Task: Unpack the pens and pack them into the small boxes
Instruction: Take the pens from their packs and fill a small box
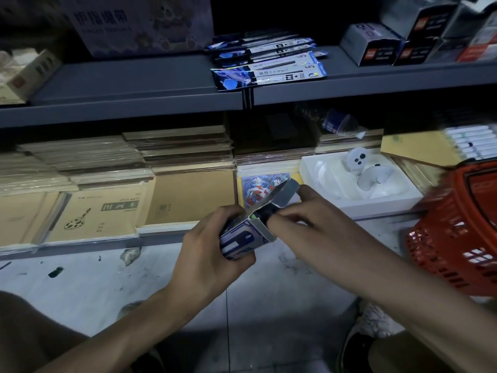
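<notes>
- The left hand [212,251] gripped a small blue-and-white cardboard box [243,239] from below, with its fingers curled round the body and the thumb along the near side
- The box was held in the air above the pale tiled floor [80,286], tilted so that its open end pointed up and away, with the grey lid flap [286,193] standing open
- The right hand [309,222] met the box at its open mouth, thumb and forefinger pinched together on the edge there as far as could be seen; something dark showed inside, too dim to name
- Flat blue-and-silver pen packs [269,63] lay in a loose pile on the grey metal upper shelf [134,79], well apart from the hands
- On the lower shelf lay stacks of brown kraft-paper notebooks [102,219] and a white moulded tray [317,168] holding two white controllers [365,170]
- A red plastic basket [457,238] stood on the floor just beside the right forearm
</notes>
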A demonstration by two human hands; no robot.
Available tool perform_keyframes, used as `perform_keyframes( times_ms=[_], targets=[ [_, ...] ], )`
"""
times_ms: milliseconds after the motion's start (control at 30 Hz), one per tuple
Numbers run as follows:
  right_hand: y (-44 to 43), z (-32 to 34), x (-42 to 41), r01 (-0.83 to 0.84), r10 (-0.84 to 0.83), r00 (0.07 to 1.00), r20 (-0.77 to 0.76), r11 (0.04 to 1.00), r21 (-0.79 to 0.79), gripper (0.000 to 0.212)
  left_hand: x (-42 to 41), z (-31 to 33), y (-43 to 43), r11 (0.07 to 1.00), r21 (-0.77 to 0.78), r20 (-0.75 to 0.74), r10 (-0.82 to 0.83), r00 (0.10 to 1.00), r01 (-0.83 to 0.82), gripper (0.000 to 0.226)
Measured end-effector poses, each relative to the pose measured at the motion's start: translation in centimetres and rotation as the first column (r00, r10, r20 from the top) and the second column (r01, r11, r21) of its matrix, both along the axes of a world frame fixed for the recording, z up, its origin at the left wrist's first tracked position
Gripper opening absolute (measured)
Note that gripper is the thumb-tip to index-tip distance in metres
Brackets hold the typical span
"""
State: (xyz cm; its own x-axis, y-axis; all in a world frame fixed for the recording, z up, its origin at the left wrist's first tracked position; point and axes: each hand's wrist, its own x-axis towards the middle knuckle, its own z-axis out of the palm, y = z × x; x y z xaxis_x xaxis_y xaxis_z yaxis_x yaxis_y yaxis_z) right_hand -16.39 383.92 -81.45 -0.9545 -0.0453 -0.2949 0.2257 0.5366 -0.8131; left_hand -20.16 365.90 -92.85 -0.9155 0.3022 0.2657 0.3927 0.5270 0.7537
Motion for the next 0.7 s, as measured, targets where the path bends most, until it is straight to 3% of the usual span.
perform_keyframes(
  times_ms=[333, 433, 500, 600, 700],
  targets=[
    [0.1, 0.0, -0.5, 0.0, 0.004, 0.989, 0.145, 1.0, -0.031, 0.045, -0.7, -0.1, 0.3, 0.997, -0.077, 0.005, 0.028, 1.0, -0.028, 0.061],
    [0.3, 0.9, -0.2, 0.034, -0.041, 0.995, -0.094, 0.997, -0.073, 0.034, -0.8, 0.0, 0.2, 0.994, 0.007, 0.177, 0.108, 0.978, -0.111, 0.044],
    [1.4, 1.0, -0.4, 0.2, -0.244, 0.945, -0.219, 0.958, -0.204, 0.024, -0.7, 0.3, 0.3, 0.98, 0.099, 0.359, 0.129, 0.924, -0.175, 0.036],
    [2.6, -0.7, -1.1, 0.387, -0.436, 0.889, -0.139, 0.879, -0.28, 0.016, -0.4, 0.8, 0.7, 0.927, 0.282, 0.598, 0.032, 0.801, -0.247, 0.031],
    [1.6, -2.8, -0.9, 0.38, -0.355, 0.925, 0.134, 0.878, -0.291, 0.016, -0.1, 1.6, 0.8, 0.859, 0.449, 0.697, -0.163, 0.698, -0.247, 0.037]
  ],
)
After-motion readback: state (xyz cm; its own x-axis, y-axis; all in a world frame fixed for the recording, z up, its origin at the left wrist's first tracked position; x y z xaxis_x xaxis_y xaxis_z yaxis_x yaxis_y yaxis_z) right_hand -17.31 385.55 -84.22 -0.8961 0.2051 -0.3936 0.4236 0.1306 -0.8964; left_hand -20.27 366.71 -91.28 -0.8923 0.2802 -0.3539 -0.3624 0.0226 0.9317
